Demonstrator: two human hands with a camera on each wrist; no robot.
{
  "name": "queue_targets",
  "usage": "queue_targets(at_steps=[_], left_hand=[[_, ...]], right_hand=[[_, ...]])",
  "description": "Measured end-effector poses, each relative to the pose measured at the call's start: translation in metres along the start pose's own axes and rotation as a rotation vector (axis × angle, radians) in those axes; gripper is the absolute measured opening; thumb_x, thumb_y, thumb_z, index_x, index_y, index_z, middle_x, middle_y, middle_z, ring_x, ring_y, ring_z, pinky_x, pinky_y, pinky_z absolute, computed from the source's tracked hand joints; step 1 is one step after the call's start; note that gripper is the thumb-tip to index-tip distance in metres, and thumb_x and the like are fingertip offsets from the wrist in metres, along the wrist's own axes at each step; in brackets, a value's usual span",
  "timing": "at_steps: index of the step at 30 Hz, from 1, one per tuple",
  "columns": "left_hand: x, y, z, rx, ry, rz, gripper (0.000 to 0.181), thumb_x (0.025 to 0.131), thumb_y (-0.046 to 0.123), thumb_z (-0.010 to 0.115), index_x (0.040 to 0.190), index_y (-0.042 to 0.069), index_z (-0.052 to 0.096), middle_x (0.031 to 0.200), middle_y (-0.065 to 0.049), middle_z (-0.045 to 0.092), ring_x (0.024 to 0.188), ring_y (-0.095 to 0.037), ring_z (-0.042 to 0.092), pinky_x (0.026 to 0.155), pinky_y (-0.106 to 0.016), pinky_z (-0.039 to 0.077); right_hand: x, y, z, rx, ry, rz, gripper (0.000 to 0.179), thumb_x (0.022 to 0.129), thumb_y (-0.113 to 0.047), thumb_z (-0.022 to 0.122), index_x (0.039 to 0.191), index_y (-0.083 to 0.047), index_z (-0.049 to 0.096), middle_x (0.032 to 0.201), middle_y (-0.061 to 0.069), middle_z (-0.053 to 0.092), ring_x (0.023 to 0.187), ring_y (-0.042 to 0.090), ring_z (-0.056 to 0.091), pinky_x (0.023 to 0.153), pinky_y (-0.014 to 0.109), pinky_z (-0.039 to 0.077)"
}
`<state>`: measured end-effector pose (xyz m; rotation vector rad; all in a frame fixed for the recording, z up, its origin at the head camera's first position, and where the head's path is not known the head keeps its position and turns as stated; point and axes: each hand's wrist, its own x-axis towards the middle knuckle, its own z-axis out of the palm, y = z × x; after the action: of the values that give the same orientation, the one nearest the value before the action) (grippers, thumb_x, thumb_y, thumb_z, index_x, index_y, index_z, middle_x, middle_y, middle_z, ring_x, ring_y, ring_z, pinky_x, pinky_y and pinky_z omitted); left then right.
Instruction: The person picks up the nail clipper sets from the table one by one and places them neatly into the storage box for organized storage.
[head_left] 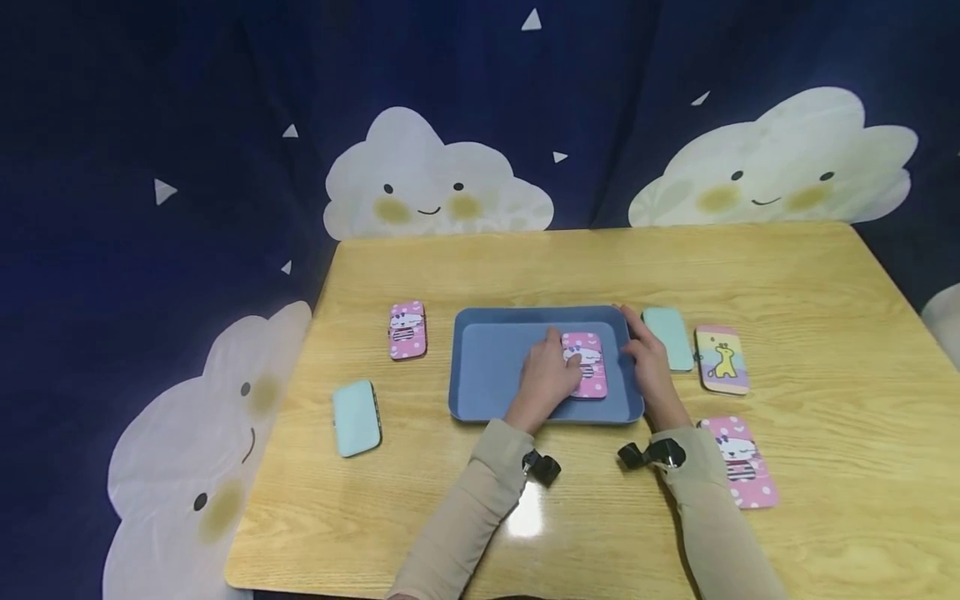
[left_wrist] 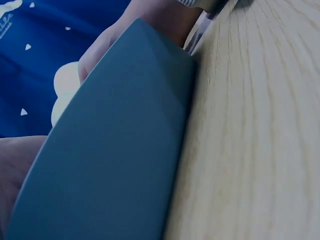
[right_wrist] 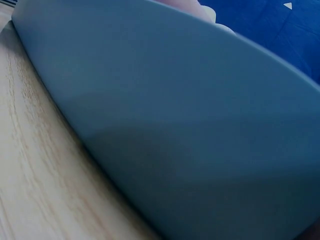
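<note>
A pink tin box (head_left: 592,379) with a white cartoon animal lies flat in the right half of a blue-grey tray (head_left: 480,367). At the tin's left edge my left hand (head_left: 547,375) grips it, thumb over the top face and fingers along the side. My right hand (head_left: 648,367) holds the tray's right wall, its thumb inside the rim and its fingers outside. In the left wrist view, the tray's outer wall (left_wrist: 115,140) hides most of the left hand and all of the tin. Likewise, the tray wall (right_wrist: 175,90) fills the right wrist view.
Left of the tray lie another pink tin (head_left: 407,331) and a mint-green one (head_left: 357,418). To its right are a mint-green tin (head_left: 669,338), a giraffe tin (head_left: 722,360) and a pink tin (head_left: 746,471) beside the right sleeve. All rest on a wooden table (head_left: 300,517).
</note>
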<state>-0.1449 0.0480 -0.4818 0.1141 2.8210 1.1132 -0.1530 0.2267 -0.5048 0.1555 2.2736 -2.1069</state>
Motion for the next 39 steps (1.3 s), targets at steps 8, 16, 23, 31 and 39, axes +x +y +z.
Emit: queue_targets(at_steps=[8,16,23,31,39], left_hand=[[-0.002,0.002,-0.002,0.017,0.017,0.009,0.039,0.095,0.027,0.062,0.124,0.002,0.053,0.092,-0.010,0.063,0.079,-0.025,0.063,0.067,-0.038,0.052],[-0.002,0.001,-0.002,-0.034,0.054,0.014,0.028,0.092,0.027,0.067,0.102,0.005,0.052,0.079,-0.010,0.058,0.071,-0.025,0.060,0.061,-0.038,0.051],[-0.004,-0.001,-0.004,-0.111,0.069,0.010,0.035,0.092,0.026,0.068,0.113,0.002,0.053,0.082,-0.013,0.061,0.072,-0.022,0.059,0.063,-0.035,0.052],[-0.003,-0.004,-0.013,-0.229,0.040,-0.061,0.043,0.093,0.024,0.068,0.126,0.001,0.054,0.069,-0.005,0.059,0.055,-0.012,0.050,0.052,-0.028,0.045],[-0.006,-0.006,-0.023,-0.289,0.039,-0.080,0.043,0.090,0.022,0.072,0.124,0.002,0.055,0.068,0.000,0.057,0.057,-0.011,0.051,0.053,-0.025,0.044]], right_hand=[[-0.001,-0.001,0.000,-0.003,-0.009,-0.004,0.069,0.091,0.007,0.034,0.156,-0.014,0.030,0.163,0.004,0.021,0.151,0.022,0.010,0.121,0.043,0.009],[-0.001,0.000,-0.001,-0.030,0.008,-0.014,0.069,0.090,0.006,0.035,0.156,-0.013,0.031,0.163,0.004,0.021,0.151,0.022,0.010,0.121,0.043,0.008],[0.000,0.002,-0.001,-0.026,0.014,-0.017,0.069,0.090,0.006,0.035,0.156,-0.012,0.031,0.163,0.005,0.022,0.150,0.022,0.011,0.121,0.041,0.009],[-0.003,-0.011,-0.001,-0.003,0.007,0.026,0.068,0.090,0.010,0.036,0.155,-0.007,0.030,0.163,0.008,0.020,0.151,0.024,0.009,0.121,0.042,0.007],[0.002,0.002,-0.003,-0.039,-0.003,0.019,0.069,0.092,0.006,0.034,0.157,-0.016,0.028,0.164,0.002,0.018,0.151,0.021,0.008,0.121,0.042,0.006]])
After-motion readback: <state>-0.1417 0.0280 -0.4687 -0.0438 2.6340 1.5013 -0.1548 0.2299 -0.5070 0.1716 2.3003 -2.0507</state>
